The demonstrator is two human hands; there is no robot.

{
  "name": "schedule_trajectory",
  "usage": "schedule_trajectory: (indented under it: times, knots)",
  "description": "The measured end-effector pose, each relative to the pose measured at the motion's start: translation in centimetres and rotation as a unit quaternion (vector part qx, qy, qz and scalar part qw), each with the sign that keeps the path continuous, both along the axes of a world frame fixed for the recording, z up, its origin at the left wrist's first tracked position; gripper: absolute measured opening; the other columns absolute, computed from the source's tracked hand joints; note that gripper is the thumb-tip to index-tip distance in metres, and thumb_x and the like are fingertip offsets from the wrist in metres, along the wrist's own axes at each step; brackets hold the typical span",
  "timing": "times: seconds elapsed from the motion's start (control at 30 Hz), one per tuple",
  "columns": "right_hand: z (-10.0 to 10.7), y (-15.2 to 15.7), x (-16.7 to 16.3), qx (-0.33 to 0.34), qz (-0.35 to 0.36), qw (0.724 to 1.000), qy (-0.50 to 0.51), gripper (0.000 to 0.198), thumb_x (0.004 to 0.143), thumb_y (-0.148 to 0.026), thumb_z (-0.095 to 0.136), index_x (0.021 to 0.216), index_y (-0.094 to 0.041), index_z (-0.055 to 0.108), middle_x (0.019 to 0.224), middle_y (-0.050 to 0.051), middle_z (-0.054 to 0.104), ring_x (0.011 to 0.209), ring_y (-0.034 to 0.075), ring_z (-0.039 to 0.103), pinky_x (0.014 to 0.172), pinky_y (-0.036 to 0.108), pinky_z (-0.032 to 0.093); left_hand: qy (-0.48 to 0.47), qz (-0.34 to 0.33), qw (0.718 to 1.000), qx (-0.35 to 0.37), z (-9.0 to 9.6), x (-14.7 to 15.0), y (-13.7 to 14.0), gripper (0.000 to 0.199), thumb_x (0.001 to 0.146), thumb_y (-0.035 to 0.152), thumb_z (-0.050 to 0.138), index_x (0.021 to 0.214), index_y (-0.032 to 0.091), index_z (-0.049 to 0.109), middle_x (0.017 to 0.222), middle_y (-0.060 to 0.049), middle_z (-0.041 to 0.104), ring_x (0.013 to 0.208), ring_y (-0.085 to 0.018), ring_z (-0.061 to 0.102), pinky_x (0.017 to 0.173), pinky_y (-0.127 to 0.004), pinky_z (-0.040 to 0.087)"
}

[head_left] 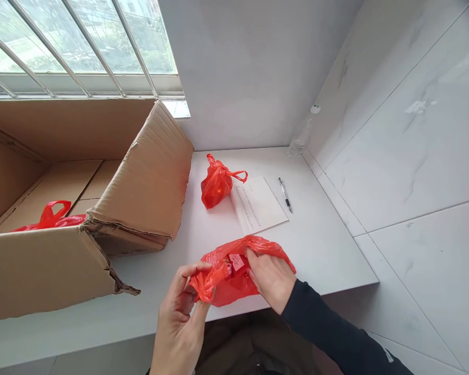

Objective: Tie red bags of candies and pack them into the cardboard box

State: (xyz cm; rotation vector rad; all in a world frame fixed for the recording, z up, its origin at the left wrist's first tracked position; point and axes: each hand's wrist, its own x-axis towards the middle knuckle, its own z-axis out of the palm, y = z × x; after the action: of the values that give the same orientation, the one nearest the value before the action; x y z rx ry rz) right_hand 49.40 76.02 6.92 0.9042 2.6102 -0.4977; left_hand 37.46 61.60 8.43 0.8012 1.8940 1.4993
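A red plastic bag [234, 299] lies on the front part of the white table with its mouth spread. My left hand [182, 317] is closed on the bunched handle end of this bag. Inside the mouth shows a small red packet [239, 263] with a pink label. My right hand [271, 276] reaches into the bag from the right, its fingers bent and right beside the packet. Its fingertips are partly hidden, so I cannot tell what they hold. Farther back stands a second, knotted red plastic bag [216, 186], apart from both hands.
An open cardboard box [140, 192] fills the left, with another red bag [52, 217] inside. A printed paper booklet [261, 203] and a pen [285, 196] lie behind my hands. A clear plastic bottle [300, 136] stands in the back corner. Tiled wall [414, 156] bounds the right.
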Motion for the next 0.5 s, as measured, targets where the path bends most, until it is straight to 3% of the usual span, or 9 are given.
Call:
schedule_trajectory:
  times: [0.17, 0.37, 0.5]
  knots:
    - [-1.3, 0.2, -1.2, -0.003, 0.023, 1.000, 0.011, 0.045, 0.089, -0.013, 0.059, 0.133, -0.010, 0.052, 0.100, 0.016, 0.074, 0.083, 0.031, 0.073, 0.061, 0.035, 0.050, -0.012, -0.017, 1.000, -0.001, -0.2, -0.2, -0.3, 0.023, 0.093, 0.045, 0.060, 0.110, 0.031, 0.063, 0.103, -0.003, 0.063, 0.086, -0.015, 0.062, 0.074, -0.019, 0.055]
    - [-2.0, 0.7, -0.9, 0.009, 0.020, 0.998, 0.060, 0.020, 0.095, -0.015, 0.049, 0.110, -0.015, 0.062, 0.088, 0.009, 0.074, 0.073, 0.026, 0.071, 0.054, 0.033, 0.042, -0.048, 0.058, 0.997, 0.023, -0.7, -0.8, -0.5, 0.022, 0.087, 0.046, 0.068, 0.093, 0.026, 0.060, 0.084, 0.000, 0.060, 0.072, -0.013, 0.060, 0.063, -0.017, 0.053]
    - [-2.3, 0.8, -0.8, 0.032, 0.001, 0.994, 0.100, 0.018, 0.098, -0.017, 0.046, 0.099, -0.017, 0.063, 0.083, 0.007, 0.073, 0.068, 0.024, 0.069, 0.051, 0.032, 0.038, -0.043, 0.078, 0.996, -0.011, 0.1, -0.3, -0.4, 0.034, 0.080, 0.052, 0.074, 0.088, 0.027, 0.052, 0.079, 0.004, 0.058, 0.068, -0.012, 0.056, 0.061, -0.016, 0.050]
